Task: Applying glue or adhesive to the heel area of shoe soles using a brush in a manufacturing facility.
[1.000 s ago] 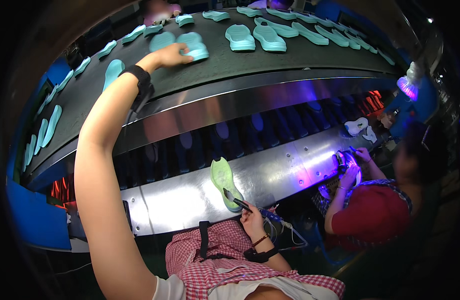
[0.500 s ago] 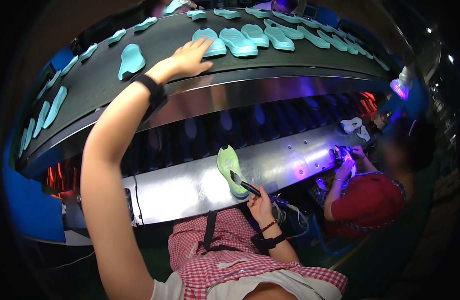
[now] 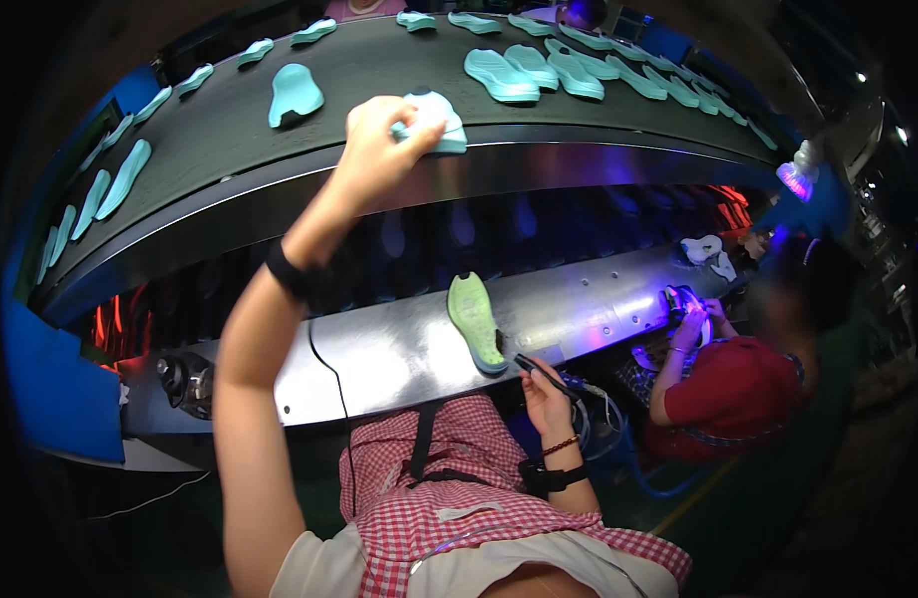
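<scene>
My left hand [image 3: 377, 145] is closed around a turquoise shoe sole [image 3: 447, 128] at the near edge of the dark conveyor belt [image 3: 230, 135]. Fingers and thumb cover part of that sole. My right hand [image 3: 547, 407] grips a brush [image 3: 541, 371] by its black handle, low over the metal bench [image 3: 394, 374]. Its dark bristles are against the right side of a yellow-green sole [image 3: 470, 311], which lies on the bench in front of me.
More turquoise soles [image 3: 499, 75] lie along the belt, with a single one [image 3: 296, 95] to its left. A black device [image 3: 187, 384] sits on the bench at left, near a dark cord [image 3: 341, 399]. At right, a co-worker in red [image 3: 743, 389] handles something under purple light beneath a lamp [image 3: 798, 174].
My left hand has closed on a turquoise sole and drawn it toward the belt's near edge, away from the group. The brush has shifted right and down to the green sole's side.
</scene>
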Demonstrator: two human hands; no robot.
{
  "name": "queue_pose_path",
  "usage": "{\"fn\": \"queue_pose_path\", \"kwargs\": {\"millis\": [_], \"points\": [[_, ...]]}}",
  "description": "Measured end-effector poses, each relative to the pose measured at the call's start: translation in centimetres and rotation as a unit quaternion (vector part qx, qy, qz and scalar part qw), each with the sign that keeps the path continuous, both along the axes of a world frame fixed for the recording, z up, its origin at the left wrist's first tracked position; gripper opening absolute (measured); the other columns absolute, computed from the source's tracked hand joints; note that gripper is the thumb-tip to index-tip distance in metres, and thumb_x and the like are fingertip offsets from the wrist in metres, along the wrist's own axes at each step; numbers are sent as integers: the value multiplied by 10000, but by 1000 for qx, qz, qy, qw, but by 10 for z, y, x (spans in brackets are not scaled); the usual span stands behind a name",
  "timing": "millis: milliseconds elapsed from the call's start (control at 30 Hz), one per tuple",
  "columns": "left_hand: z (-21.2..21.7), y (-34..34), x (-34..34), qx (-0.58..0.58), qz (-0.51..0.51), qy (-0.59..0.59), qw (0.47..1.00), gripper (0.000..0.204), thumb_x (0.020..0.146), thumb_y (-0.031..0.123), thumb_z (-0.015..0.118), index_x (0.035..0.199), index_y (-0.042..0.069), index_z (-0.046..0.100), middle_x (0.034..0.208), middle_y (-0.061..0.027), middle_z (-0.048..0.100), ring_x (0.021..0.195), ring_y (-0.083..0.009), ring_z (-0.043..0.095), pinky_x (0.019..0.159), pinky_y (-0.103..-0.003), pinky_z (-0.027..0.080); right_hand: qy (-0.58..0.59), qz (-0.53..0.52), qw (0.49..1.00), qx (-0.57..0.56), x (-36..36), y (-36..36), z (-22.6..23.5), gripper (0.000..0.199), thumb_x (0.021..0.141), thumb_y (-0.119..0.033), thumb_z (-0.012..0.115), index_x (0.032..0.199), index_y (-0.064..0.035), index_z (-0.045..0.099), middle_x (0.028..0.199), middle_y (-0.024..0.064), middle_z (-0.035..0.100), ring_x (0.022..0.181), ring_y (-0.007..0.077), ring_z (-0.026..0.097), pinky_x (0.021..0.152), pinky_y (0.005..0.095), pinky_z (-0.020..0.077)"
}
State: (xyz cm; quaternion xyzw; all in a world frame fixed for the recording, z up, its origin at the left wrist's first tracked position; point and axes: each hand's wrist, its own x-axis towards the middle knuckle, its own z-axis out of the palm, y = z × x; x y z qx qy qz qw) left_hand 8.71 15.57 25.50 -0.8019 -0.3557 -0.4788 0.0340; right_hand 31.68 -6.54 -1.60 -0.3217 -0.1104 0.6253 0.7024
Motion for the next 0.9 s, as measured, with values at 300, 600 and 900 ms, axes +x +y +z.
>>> {"fn": "queue_pose_path", "kwargs": {"millis": [300,600,900], "points": [[-103,-104,-52,-558,-307,-376,673,464,722,108,564,1129,-60,415,1067,-152,526,961,-231,553,807,-345,474,-50,-15,999,-4,-17,21,30,193,771,12,575,960,10,537,839,78,589,702,125,552,607,213,439],[-216,-173,-45,-658,-318,-514,449,676,796,480,474,1287,46,305,1204,-220,436,1094,-365,449,946,-494,333,-62,99,989,90,-42,26,80,182,747,12,581,928,31,589,856,83,605,758,119,543,703,219,415],[-205,-191,-28,-583,-440,-597,331,859,749,731,164,1244,62,378,1140,-194,488,1024,-350,488,897,-468,374,-147,205,966,52,-86,51,84,201,741,-31,606,929,38,585,791,57,587,697,93,516,670,205,404]]}}
